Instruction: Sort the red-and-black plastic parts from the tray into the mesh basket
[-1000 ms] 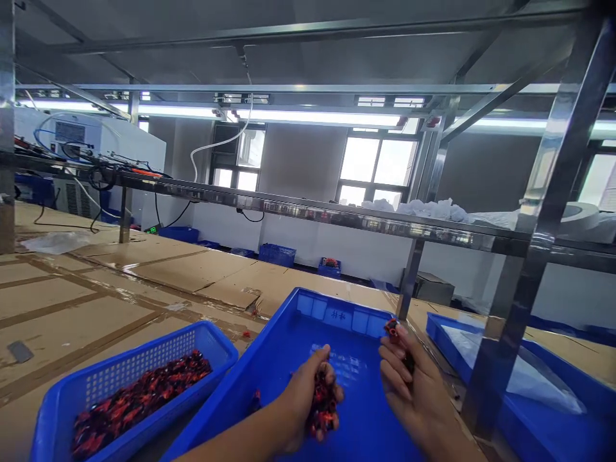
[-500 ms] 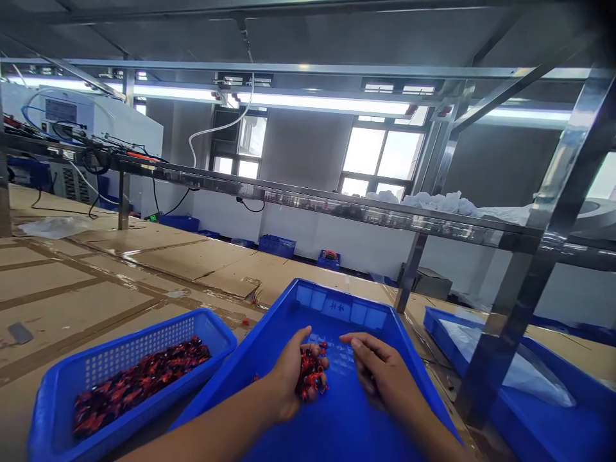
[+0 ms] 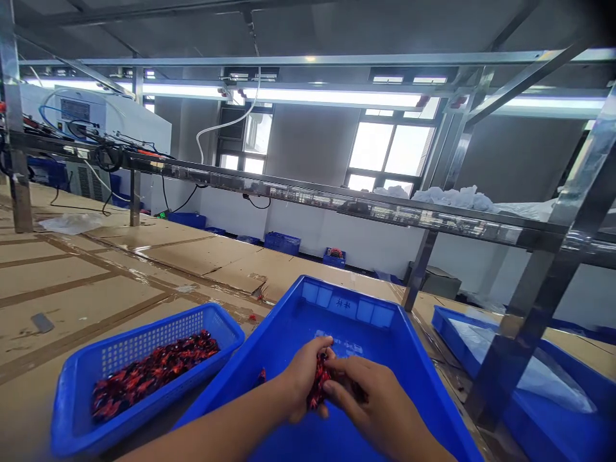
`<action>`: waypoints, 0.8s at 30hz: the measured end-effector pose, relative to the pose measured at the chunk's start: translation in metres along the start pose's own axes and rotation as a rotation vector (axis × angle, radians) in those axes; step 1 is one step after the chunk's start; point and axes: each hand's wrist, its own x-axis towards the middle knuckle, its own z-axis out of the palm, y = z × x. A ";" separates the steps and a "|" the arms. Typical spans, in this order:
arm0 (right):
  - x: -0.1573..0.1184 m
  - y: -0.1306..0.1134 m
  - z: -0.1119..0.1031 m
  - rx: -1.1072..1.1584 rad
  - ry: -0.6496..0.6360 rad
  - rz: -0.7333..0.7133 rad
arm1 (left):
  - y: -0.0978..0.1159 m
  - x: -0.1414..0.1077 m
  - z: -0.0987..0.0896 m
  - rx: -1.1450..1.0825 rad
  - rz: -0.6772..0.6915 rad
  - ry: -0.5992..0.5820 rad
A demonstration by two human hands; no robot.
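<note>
Right hand (image 3: 373, 394), apart half a second ago, now meets the small glossy red-and-black parts (image 3: 316, 393) clamped in the left hand (image 3: 303, 371), between the blue rectangular plastic tray's (image 3: 310, 294) side edges: both hands share one handful; right grip's closure, cannot tell.

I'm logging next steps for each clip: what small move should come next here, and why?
Probably the right hand should pinch one of the red-and-dark pieces and lift it clear: the left hand cups them above the blue tray, and the right thumb and forefinger are right at the clump.
</note>
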 end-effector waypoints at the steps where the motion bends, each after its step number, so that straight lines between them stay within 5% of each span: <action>1: 0.000 -0.001 0.001 0.001 0.002 0.012 | 0.000 -0.001 0.002 0.028 -0.005 0.025; 14: -0.001 -0.006 0.015 -0.023 0.006 0.144 | -0.005 -0.001 0.007 0.094 0.123 0.268; 24: -0.001 -0.013 0.020 0.013 0.166 0.247 | 0.003 -0.006 0.006 0.058 0.209 0.241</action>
